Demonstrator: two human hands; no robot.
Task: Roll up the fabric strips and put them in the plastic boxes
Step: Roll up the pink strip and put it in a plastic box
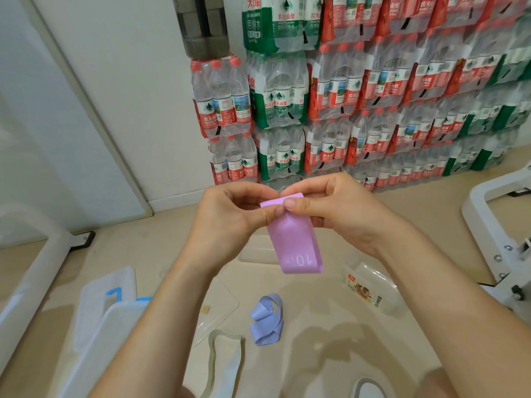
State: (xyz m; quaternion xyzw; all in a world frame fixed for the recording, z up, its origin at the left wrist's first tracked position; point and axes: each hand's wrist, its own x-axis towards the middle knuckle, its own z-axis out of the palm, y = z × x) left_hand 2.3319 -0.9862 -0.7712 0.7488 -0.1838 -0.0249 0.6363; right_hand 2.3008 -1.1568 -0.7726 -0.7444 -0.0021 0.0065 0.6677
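A pink fabric strip (296,245) marked "10 LB" hangs in the air in front of me. My left hand (232,211) and my right hand (330,208) both pinch its top end, thumbs and fingers meeting there. On the floor below lie a blue-lilac strip (267,320), loosely twisted, and a pale grey-white strip (227,360). A clear plastic box (255,251) sits behind the pink strip, partly hidden by it. A flat clear plastic lid or tray (221,308) lies near my left forearm.
A clear box with a printed label (370,288) lies at the right. A white bin with blue clips (115,308) stands at the left. Stacked packs of water bottles (344,90) line the wall. A white metal frame (494,225) stands at the right.
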